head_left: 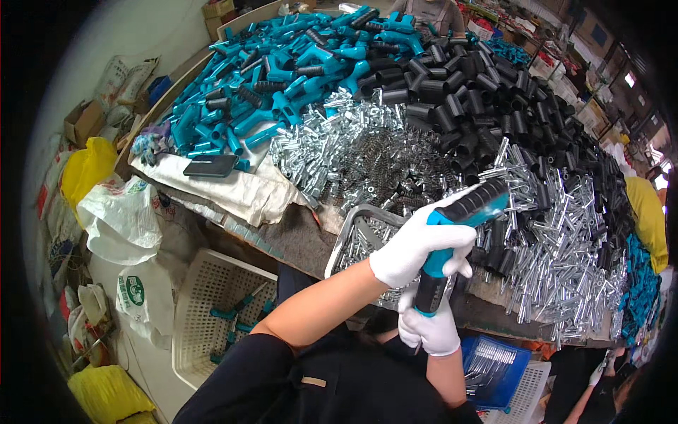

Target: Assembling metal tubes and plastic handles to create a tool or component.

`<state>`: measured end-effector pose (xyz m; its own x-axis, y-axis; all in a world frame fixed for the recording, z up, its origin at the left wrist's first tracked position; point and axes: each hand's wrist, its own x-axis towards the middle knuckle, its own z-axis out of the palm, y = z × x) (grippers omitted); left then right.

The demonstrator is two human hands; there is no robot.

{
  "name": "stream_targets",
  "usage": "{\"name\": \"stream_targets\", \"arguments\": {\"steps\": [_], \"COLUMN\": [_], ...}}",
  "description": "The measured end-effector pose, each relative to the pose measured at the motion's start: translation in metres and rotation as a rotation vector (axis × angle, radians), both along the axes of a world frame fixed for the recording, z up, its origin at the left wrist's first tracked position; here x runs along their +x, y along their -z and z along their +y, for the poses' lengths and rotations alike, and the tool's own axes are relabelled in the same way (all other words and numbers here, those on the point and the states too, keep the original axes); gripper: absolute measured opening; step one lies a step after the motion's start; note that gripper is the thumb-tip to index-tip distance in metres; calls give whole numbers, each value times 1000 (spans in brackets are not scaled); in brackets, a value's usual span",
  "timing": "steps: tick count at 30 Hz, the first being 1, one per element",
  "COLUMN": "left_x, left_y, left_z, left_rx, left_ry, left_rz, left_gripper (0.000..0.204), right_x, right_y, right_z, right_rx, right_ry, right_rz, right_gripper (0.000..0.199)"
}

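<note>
A teal pistol-shaped tool body (439, 260) with black ribbed grip parts is held between my hands, over the table's front edge. My left hand (426, 240), in a white glove, is closed round its bend, fingers across the teal part. Lower down, my right hand (432, 331), also white-gloved, is closed round its black lower end. A thin metal piece seems to show by the right fingers, but I cannot make out what it is. Just behind my left wrist lies a metal tray (340, 249) with small silver parts.
Teal tool bodies (282, 63), black sleeves (452, 92), dark springs (388, 166) and silver metal parts (558, 240) are heaped on the table. A phone (210, 166) lies on cloth at left. Below stand a white basket (194, 283) and a blue bin (519, 367). Another person (431, 13) is across the table.
</note>
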<state>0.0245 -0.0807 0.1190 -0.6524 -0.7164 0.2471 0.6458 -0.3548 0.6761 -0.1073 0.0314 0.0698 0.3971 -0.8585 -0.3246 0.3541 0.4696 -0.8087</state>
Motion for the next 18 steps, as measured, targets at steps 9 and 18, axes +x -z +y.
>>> {"name": "stream_targets", "arguments": {"steps": [9,18], "left_x": [90,134], "left_y": [34,76], "left_z": [-81,-148], "left_rx": [-645,-516], "left_ry": [-1142,-840], "left_rz": [-1386,-2117], "left_gripper": [38,35], "right_x": [-38,-11], "right_y": [22,45], "right_z": [4,-7], "right_rx": [-91,-563], "right_ry": [255,299], "right_rz": [-123,237], "right_gripper": [15,53]}}
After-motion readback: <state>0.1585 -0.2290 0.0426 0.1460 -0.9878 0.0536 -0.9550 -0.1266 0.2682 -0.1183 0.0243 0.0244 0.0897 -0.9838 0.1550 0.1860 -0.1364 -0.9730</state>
